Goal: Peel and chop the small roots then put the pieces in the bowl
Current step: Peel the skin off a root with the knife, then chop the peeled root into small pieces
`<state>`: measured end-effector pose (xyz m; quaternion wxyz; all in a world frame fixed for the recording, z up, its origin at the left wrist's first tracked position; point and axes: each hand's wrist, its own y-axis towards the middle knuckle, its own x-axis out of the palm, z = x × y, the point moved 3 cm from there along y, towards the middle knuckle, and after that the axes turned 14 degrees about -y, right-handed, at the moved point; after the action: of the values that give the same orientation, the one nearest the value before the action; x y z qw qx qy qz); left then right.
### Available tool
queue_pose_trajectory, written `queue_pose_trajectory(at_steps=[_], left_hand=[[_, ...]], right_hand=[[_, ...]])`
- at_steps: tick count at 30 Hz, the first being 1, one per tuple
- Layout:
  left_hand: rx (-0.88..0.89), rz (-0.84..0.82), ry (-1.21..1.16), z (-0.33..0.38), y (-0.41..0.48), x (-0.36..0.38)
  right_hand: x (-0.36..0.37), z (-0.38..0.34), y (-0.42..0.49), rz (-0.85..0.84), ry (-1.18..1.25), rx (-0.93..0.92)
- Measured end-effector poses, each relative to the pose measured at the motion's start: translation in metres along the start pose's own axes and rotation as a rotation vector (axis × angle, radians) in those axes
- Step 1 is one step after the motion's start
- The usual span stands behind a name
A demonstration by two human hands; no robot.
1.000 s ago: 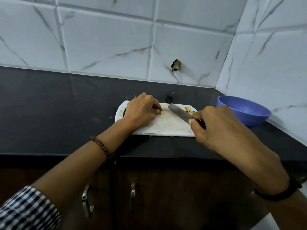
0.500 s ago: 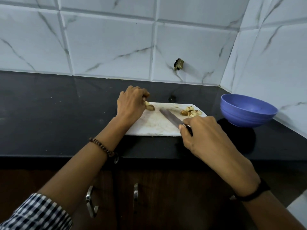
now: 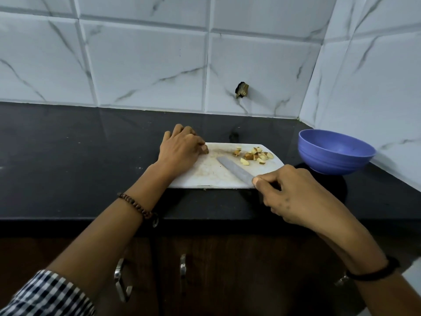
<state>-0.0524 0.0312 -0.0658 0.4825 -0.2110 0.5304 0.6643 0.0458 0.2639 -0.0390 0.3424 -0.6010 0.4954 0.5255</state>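
Pieces of chopped root [image 3: 255, 155], pale inside with brown skin, lie in a loose cluster on the far right part of a white cutting board [image 3: 205, 176]. The board sits flat on the black tabletop [image 3: 68, 156], near its front edge.

The left hand [image 3: 182, 151] rests on the board's left end with its fingers curled down. Their tips close on a small root [image 3: 206, 149], of which only a brown sliver shows. A beaded bracelet [image 3: 134, 205] circles that wrist, and a checked sleeve [image 3: 45, 295] covers the arm further back.

The right hand [image 3: 293, 195] is at the board's near right corner, fingers and thumb wrapped round the handle of a knife [image 3: 235, 169]. The handle itself is hidden in the fist. The grey blade lies low over the board, angled away to the left, its tip just short of the chopped pieces and well apart from the left hand. A black band [image 3: 373, 272] sits on the right wrist.

A blue bowl [image 3: 335, 153] stands upright on the tabletop to the right of the board, close to it but not touching, beside the tiled corner wall [image 3: 148, 65]. Two metal cabinet handles [image 3: 182, 265] show below the tabletop's edge.
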Motion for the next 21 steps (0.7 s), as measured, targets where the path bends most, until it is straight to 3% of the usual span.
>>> queue_pose_trajectory(at_steps=[5,17,21], left_hand=[[-0.03,0.014,-0.018,-0.001,0.0,-0.001],[-0.094,-0.016,-0.055,-0.008,0.003,0.002],[-0.072,0.049,-0.069,-0.009,0.002,0.0]], right_hand=[[-0.003,0.0,0.002,-0.009,0.079,-0.001],[-0.005,0.007,0.011,0.159,-0.091,0.071],[-0.002,0.001,0.01,0.186,-0.096,0.042]])
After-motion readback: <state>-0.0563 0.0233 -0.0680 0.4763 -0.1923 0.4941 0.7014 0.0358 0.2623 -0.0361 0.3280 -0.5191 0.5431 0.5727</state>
